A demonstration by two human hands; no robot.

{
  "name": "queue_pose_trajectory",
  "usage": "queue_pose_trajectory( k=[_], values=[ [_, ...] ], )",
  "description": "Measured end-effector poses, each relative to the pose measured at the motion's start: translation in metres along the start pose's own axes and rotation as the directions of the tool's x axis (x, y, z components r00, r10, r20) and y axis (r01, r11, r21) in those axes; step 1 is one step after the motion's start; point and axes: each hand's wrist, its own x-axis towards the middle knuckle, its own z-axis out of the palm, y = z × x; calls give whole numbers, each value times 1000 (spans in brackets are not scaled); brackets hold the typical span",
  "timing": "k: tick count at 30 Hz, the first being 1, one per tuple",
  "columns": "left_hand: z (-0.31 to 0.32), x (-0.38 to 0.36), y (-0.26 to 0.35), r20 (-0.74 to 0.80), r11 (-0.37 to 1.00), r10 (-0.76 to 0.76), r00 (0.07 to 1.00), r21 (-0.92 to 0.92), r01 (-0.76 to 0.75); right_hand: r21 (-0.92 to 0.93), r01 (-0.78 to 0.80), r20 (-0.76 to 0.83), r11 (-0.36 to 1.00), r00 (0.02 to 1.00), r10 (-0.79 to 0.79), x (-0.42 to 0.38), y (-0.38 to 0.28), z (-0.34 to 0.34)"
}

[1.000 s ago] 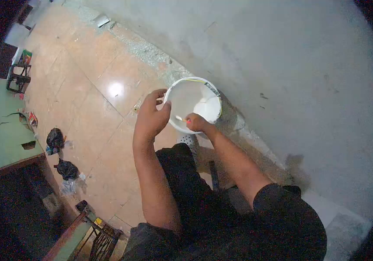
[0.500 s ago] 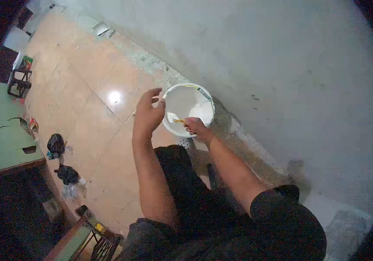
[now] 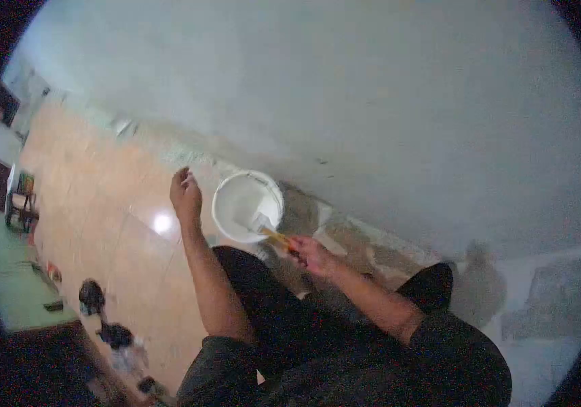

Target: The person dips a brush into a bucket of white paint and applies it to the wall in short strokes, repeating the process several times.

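Observation:
My right hand point(image 3: 314, 256) is closed around the yellow handle of a paintbrush point(image 3: 275, 236). The brush's whitish head is over the near rim of a round white bucket point(image 3: 216, 216), which has white paint point(image 3: 266, 203) inside. To the left of the bucket, apart from it, my left hand point(image 3: 186, 195) is raised over the floor. Its fingers are loosely bent and somewhat blurred, and nothing shows in them.
A grey wall point(image 3: 385, 122) rises along the right, with rough debris point(image 3: 195, 154) at its foot. Black bags point(image 3: 91, 296) lie on the tiled floor point(image 3: 100, 203). A dark stool point(image 3: 22, 203) stands at far left.
The paintbrush has come up from inside the bucket to its near rim, with my right hand drawn back. My left hand has moved away from the rim. The camera view has shifted.

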Motion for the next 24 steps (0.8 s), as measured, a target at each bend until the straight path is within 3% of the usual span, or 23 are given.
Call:
queue_pose_trajectory(
  k=[1,3,4,7,8,9,10,11,13,15,17,19,20,22,24],
  values=[
    [5,0,0,30,999,17,999,-42,-16,4,46,-24,999,999,-46,-18,0,-3],
    [16,-3,6,45,989,146,988,-29,-145,326,60,23,944,997,-71,-53,1,-10],
    [24,-1,0,63,982,182,981,-52,-179,379,86,18,921,995,-101,-77,-8,-8],
    [50,-4,-7,205,977,212,956,-76,-200,303,256,-60,918,967,-249,-120,-18,-20],
    [61,-13,-1,243,964,257,935,-139,-228,338,276,-193,900,956,-221,-139,-27,-21],
    [70,-22,9,277,947,302,912,-201,-252,340,297,-193,892,951,-243,-150,-31,-29],
    [71,-38,34,331,952,307,892,-94,-292,287,390,-190,875,918,-347,-161,-33,-36],
    [79,-53,53,330,890,454,827,-122,-440,235,478,-184,846,877,-445,-173,-35,-46],
    [93,-78,84,371,824,561,740,-162,-544,262,538,-144,802,843,-518,-190,-46,-52],
    [111,-116,113,517,880,474,713,-264,-394,261,653,-129,711,754,-645,-214,-61,-55],
    [109,-165,150,661,856,493,565,-255,-450,287,673,-70,682,725,-685,-244,-76,-52],
    [104,-174,164,820,930,364,442,-291,-227,227,631,-107,742,773,-625,-232,-94,-39],
    [101,-192,182,820,928,368,439,-291,-234,229,636,-106,737,769,-631,-237,-97,-39],
    [87,-221,210,878,941,321,355,-337,-19,185,702,-57,688,706,-706,-238,-99,-33],
    [94,-270,224,869,927,335,364,-373,36,173,709,-88,684,702,-706,-253,-81,-50]
  ],
)
